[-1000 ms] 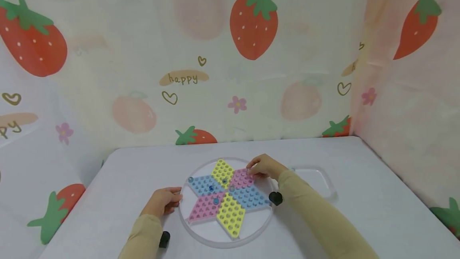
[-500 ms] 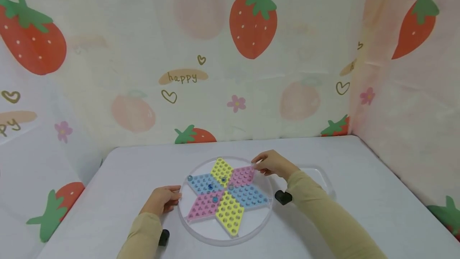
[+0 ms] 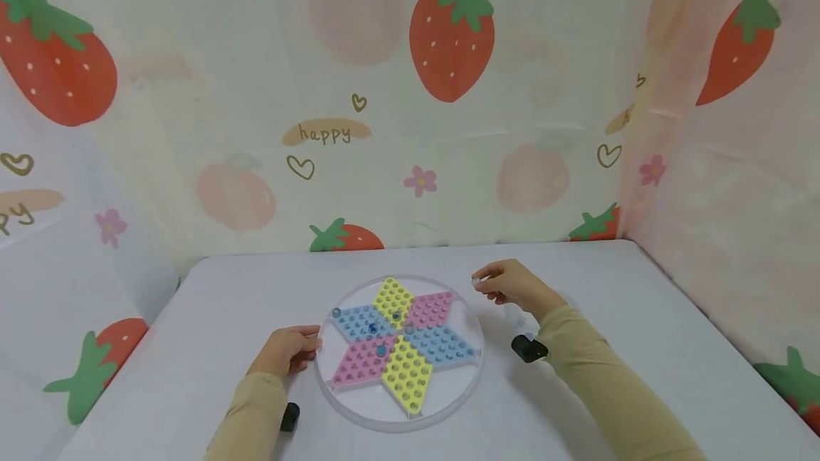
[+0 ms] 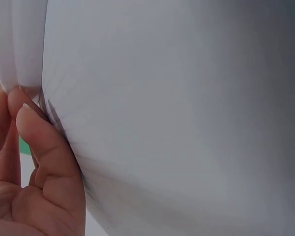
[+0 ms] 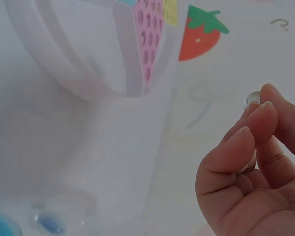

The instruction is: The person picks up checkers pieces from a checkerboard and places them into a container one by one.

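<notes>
A round white Chinese checkers board [image 3: 400, 426] bears a star of yellow, pink and blue points. Several glass marbles sit in its holes, among them a blue marble [image 3: 381, 351] on the lower-left pink point and another marble [image 3: 337, 312] at the blue tip. My left hand [image 3: 285, 351] is at the board's left rim, thumb and fingertips against the edge, as the left wrist view also shows. Beyond the board's upper right, my right hand [image 3: 514, 283] is raised above the table. It pinches a clear marble [image 5: 252, 99] between thumb and fingertips.
A clear tray [image 3: 522, 320] lies right of the board, partly behind my right wrist. Blurred in the right wrist view are a turquoise marble [image 5: 4, 227] and a blue marble [image 5: 51, 223]. Strawberry-printed cloth [image 3: 448, 155] walls the white table's back and sides.
My right hand has moved off the pink point, to the right and up, and the clear marble now shows in its fingertips. My left hand has stayed at the rim.
</notes>
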A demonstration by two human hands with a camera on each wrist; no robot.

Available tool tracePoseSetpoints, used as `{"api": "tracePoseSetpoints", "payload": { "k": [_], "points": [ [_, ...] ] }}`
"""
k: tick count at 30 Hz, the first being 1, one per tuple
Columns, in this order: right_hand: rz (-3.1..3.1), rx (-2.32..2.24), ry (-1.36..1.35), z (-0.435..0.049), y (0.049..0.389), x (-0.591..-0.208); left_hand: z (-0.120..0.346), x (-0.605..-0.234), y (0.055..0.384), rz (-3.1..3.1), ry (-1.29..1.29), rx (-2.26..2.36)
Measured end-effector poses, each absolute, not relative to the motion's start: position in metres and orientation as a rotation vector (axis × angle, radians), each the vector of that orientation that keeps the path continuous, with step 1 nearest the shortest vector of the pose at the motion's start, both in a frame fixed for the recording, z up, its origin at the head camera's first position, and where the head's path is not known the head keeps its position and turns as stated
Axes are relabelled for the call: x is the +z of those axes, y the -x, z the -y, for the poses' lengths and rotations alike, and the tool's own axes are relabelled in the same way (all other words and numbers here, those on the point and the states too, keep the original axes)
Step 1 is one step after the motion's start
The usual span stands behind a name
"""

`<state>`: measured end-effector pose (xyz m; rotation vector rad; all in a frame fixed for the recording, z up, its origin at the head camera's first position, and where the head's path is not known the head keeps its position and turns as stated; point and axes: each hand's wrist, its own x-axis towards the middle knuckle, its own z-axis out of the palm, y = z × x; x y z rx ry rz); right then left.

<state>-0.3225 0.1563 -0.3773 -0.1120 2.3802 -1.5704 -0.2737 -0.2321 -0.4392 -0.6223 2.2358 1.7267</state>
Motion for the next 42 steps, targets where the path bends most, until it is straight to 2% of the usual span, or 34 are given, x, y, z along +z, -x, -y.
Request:
{"api": "tracePoseSetpoints", "payload": {
  "k": [12,22,27,42],
  "points": [
    [-2.415,-1.585,0.066,-0.189,0.31,-0.369,0.231,-0.436,0.272,-2.24,0.606,1.714],
    [-2.422,-1.589,0.007,-0.214,0.305,-0.373,0.242,-0.446,0.286,-2.192,0.591,1.709],
    [-2.443,-1.545,-0.013,-0.225,0.301,-0.377,0.235,-0.444,0.28,-2.208,0.605,1.717],
    [-2.409,-1.465,-0.167,-0.233,0.312,-0.397,0.234,-0.44,0.276,-2.217,0.624,1.708]
  ]
}}
